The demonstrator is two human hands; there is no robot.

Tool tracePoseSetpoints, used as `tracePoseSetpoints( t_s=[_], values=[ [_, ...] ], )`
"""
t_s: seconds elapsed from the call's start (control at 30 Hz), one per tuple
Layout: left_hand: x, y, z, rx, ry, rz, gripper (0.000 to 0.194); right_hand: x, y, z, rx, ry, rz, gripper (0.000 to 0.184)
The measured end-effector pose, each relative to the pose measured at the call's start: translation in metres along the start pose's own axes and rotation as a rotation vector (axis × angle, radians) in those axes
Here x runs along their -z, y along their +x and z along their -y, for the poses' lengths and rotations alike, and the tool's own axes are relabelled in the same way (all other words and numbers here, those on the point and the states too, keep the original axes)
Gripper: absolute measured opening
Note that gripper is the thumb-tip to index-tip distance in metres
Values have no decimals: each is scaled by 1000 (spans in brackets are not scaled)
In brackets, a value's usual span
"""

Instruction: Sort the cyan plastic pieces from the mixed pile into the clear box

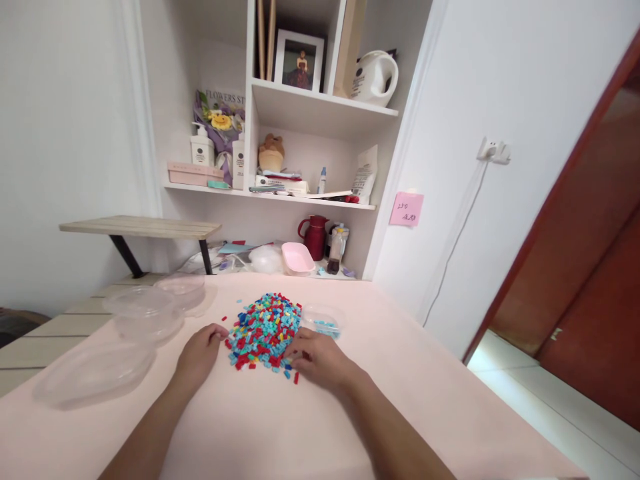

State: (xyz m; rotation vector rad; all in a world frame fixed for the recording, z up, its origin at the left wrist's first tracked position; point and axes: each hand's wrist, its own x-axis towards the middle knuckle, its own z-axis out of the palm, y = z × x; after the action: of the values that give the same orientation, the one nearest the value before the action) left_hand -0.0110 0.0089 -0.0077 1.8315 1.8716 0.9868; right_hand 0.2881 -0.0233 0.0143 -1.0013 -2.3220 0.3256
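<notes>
A heap of small toy building bricks (265,327), in red, light blue, dark blue, yellow and green, lies on the pink table. At the heap's left edge, my left hand (200,350) rests with its fingers curled together; what is inside them, if anything, is hidden. My right hand (320,357) reaches to the heap's lower right edge, thumb and fingers bent in a pinch among the bricks. Whatever sits between those fingertips is too small to make out. Just behind the right hand stands a clear plastic tub (325,317) with several light blue bricks in it.
Clear plastic containers (145,310) stand on the table's left side, with another clear piece (97,373) nearer me. At the back are a pink basin (299,259), a red jug (315,238) and a bottle (336,252). A raised wooden shelf (143,227) overhangs the left.
</notes>
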Motion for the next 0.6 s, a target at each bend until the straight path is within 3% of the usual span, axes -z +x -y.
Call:
tracePoseSetpoints(
  t_s=[0.17, 0.4, 0.6],
  values=[
    [0, -1, -1, -1, -5, 2, 33, -2, 2, -6, -1, -37, 74, 28],
    [-1, 3, 1, 1, -3, 15, 34, -4, 2, -6, -32, -54, 73, 36],
    [-1, 10, -2, 6, 32, 31, 36, -9, 4, -16, -40, -73, 65, 28]
  ],
)
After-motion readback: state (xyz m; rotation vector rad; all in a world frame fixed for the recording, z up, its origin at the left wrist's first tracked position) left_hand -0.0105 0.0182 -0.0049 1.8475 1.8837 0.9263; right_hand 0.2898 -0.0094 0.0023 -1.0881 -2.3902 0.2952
